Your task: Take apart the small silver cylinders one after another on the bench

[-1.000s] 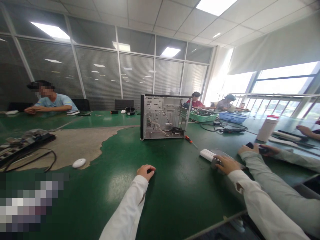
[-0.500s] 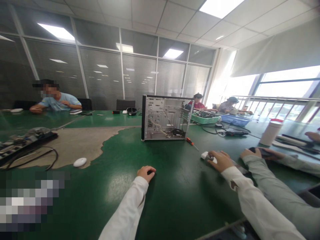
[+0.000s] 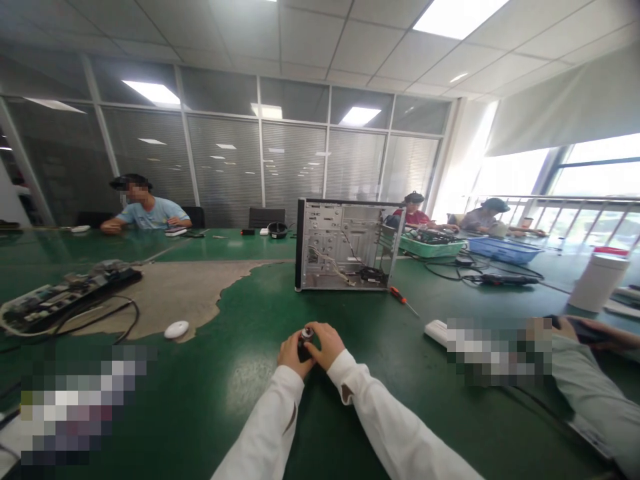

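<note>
In front of me, at the middle of the table's near side, my left hand point(image 3: 290, 353) and my right hand point(image 3: 329, 345) meet around a small dark cylinder with a silvery top point(image 3: 305, 335). Fingers of both hands are closed on it and cover most of its body, so its exact kind is unclear. Beyond the hands stands an open computer case point(image 3: 345, 247), its side panel off, with loose cables and a black part inside. A screwdriver with an orange and black handle point(image 3: 399, 295) lies by the case's right corner.
A white power strip point(image 3: 436, 330) lies to the right, partly blurred out, near a co-worker's grey sleeve point(image 3: 585, 373). At left are a white oval object point(image 3: 177, 329) and electronic parts point(image 3: 75, 293). Green point(image 3: 435, 247) and blue baskets point(image 3: 505, 251), cables and a white bottle point(image 3: 597, 280) stand right.
My right hand has moved left from beside the power strip to my left hand, bringing the small cylinder. Both hands now hold it. The view has turned slightly left.
</note>
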`<state>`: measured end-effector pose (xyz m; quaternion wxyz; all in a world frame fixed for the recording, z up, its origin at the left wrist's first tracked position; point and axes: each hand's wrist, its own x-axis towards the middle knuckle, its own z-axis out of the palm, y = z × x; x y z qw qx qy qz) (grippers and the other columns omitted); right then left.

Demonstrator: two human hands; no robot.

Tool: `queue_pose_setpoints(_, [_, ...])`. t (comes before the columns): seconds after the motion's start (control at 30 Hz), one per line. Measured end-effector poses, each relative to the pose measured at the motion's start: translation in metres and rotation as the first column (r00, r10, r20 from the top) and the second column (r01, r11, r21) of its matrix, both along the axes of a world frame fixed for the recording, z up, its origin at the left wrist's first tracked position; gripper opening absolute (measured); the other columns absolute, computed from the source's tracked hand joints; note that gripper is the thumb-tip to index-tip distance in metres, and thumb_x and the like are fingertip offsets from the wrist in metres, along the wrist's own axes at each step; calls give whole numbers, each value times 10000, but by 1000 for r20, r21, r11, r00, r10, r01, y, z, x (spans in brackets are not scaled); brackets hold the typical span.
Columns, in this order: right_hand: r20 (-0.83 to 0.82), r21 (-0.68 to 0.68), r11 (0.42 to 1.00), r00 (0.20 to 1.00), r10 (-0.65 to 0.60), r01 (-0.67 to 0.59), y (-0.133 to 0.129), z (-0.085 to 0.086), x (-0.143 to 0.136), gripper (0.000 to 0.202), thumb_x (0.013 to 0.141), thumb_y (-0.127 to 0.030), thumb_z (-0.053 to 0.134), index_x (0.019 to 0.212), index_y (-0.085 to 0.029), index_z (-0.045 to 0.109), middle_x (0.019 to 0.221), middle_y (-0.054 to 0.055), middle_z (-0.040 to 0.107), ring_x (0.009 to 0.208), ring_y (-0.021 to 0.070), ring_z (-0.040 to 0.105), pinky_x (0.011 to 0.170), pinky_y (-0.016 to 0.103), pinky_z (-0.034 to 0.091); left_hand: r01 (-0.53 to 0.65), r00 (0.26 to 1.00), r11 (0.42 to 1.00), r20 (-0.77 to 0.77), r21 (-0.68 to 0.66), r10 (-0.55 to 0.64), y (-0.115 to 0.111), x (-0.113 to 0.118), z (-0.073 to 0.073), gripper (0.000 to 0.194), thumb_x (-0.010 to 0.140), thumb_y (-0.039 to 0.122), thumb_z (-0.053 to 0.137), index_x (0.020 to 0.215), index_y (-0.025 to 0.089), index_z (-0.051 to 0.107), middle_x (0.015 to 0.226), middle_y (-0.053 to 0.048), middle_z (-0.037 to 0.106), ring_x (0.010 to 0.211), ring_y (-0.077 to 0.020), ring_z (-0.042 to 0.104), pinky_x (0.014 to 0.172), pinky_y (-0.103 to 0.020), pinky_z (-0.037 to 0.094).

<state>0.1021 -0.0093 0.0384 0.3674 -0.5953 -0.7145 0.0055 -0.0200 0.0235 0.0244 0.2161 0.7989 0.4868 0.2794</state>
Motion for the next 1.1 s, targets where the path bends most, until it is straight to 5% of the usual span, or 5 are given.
queue_pose_setpoints(0.13, [-205, -48, 996, 977, 57, -69, 8, -30, 11, 678, 588, -139, 549, 1210, -198, 284, 940, 57, 561, 898, 204, 490, 798, 357, 370, -43, 991, 999, -126, 23, 45, 2, 1, 4, 542, 559, 269, 596, 1072, 178, 449, 1078, -62, 533, 1007, -229, 459, 828, -325, 357])
queue_pose_setpoints(0.27, [-271, -12, 997, 960, 65, -71, 6, -42, 22, 692, 582, -118, 519, 1218, -220, 265, 923, 30, 560, 891, 191, 493, 809, 364, 381, -58, 980, 997, -190, 42, 65, 9, 3, 5, 460, 573, 321, 591, 1004, 196, 493, 1052, -48, 549, 1002, -228, 461, 819, -331, 353])
queue_pose_setpoints(0.53, [-244, 56, 994, 964, 105, -94, 0, -34, 20, 645, 579, -100, 483, 1194, -207, 319, 1035, 62, 511, 926, 194, 482, 815, 376, 402, -30, 968, 997, -247, 76, 48, 19, 5, -2, 508, 549, 446, 591, 987, 207, 497, 1054, -68, 539, 1022, -252, 440, 817, -375, 335])
queue_pose_setpoints(0.8, [-212, 50, 973, 950, 231, -226, -13, -16, 14, 609, 602, -80, 466, 1167, -283, 360, 1129, 41, 458, 1039, 224, 411, 800, 389, 409, -37, 977, 998, -210, 47, 46, 18, 3, -5, 453, 561, 343, 609, 984, 233, 489, 1059, -31, 544, 1017, -219, 447, 821, -337, 337])
queue_pose_setpoints(1.1, [-255, 37, 980, 946, 200, -197, -5, -24, 13, 586, 576, -75, 472, 1122, -270, 384, 1082, 35, 481, 972, 209, 449, 782, 374, 413, -49, 972, 998, -229, 39, 56, 14, 6, 0, 436, 558, 316, 617, 973, 241, 508, 1065, -24, 547, 1030, -213, 444, 846, -319, 324])
